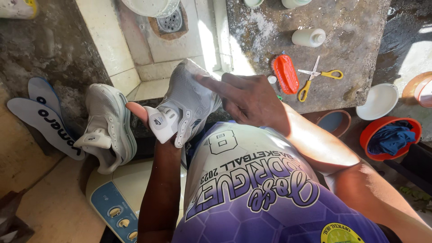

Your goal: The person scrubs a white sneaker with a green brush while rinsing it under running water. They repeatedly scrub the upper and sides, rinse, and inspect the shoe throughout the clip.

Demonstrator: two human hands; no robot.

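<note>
— Where is the shoe in hand?

— The grey sneaker (186, 101) sits mid-scene, held up at the near edge of the tiled sink (135, 49), toe pointing far, heel toward the person.

— What holds it?

— The left hand (141, 114) is under the heel, thumb showing at the left side; its grip is closed on the sneaker from below. The right hand (245, 96) lies against the sneaker's right side, forefinger stretched out across the upper — the other fingers curled in, pinching nothing.

— And around it?

— A second grey sneaker (108, 123) rests to the left, just beside the first, on its side. Further left lie two white insoles (42, 114). On the stone table (351, 31) at far right: an orange scrub brush (286, 73), yellow-handled scissors (317, 76) just beside it, and a white bottle (308, 37) lying beyond them. A red basin (390, 137) with blue cloth stands at the right, a white bowl (378, 101) near it.
</note>
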